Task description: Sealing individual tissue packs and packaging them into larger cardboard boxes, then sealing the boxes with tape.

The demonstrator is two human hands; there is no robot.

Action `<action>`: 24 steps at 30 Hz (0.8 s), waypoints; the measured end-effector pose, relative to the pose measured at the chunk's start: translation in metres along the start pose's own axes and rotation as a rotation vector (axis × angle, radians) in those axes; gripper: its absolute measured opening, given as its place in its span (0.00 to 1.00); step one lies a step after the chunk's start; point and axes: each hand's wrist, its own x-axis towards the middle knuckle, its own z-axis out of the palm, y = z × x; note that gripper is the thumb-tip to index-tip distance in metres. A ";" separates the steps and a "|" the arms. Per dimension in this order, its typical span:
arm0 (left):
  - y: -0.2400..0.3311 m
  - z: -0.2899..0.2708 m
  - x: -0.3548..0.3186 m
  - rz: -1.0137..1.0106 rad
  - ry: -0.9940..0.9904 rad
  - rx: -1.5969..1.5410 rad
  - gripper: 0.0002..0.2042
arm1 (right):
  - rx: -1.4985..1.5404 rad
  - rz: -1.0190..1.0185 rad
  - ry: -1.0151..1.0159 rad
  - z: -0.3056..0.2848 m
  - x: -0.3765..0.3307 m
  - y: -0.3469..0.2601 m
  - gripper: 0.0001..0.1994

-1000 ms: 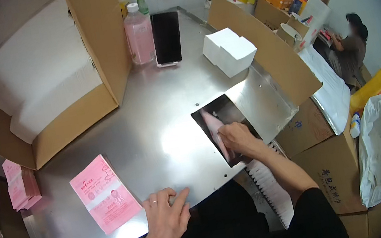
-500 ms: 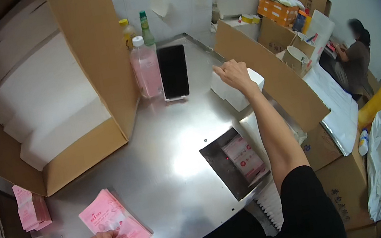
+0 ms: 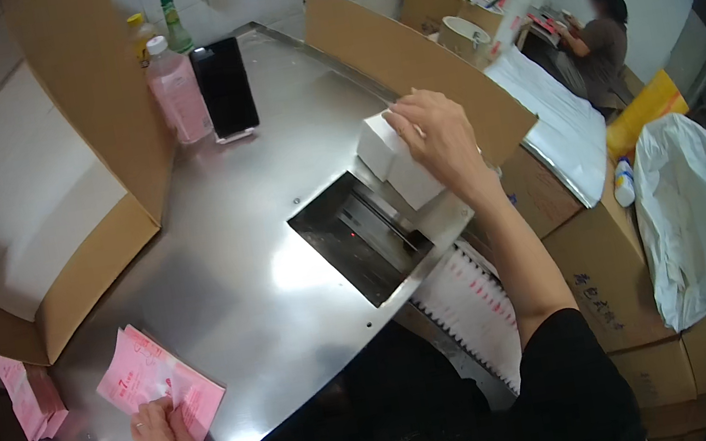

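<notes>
- Your left hand rests on the near end of one pink stack, thumb and fingers bent over it; whether they are pinched together on the sheets, you cannot tell from here.
- Your right hand lies over one stepped white block, fingers curled at its far end; its hidden side leaves the grip uncertain.
- Left to right, count two pink stacks: a second stack at the far left and the one under your left hand.
- Then three bottles at the back: yellow-capped, pink and green; next to them, one black-screened device.
- Around you, a carton of white stacks takes up the upper left of the tabletop.
- One rectangular opening separates the pink stacks from your right forearm.
- A cardboard flap walls off the space beyond your right hand; further right are a white bag and, well apart, one seated person.
- The pink stack lies directly beneath your left fingers, reaching away from you.
- The white block sits under your right hand, just beside the opening.
</notes>
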 end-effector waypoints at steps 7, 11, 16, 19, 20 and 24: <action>0.077 -0.012 0.009 0.289 0.104 0.257 0.10 | -0.355 0.012 0.007 -0.008 -0.069 -0.013 0.09; 0.119 0.057 0.014 0.616 -0.141 -0.122 0.14 | -0.276 0.113 -0.052 -0.011 -0.063 -0.021 0.07; 0.123 0.083 0.012 0.479 -0.032 -0.169 0.11 | -0.119 0.069 0.044 -0.011 -0.073 -0.008 0.08; 0.134 0.089 0.009 0.541 -0.077 -0.260 0.12 | -0.090 0.046 0.123 -0.011 -0.074 -0.012 0.14; 0.138 0.091 0.010 0.590 -0.091 -0.293 0.14 | -0.040 -0.027 0.118 -0.008 -0.077 -0.023 0.16; 0.125 0.086 0.014 0.571 -0.081 -0.341 0.28 | 0.260 -0.567 -0.203 -0.015 -0.132 -0.128 0.17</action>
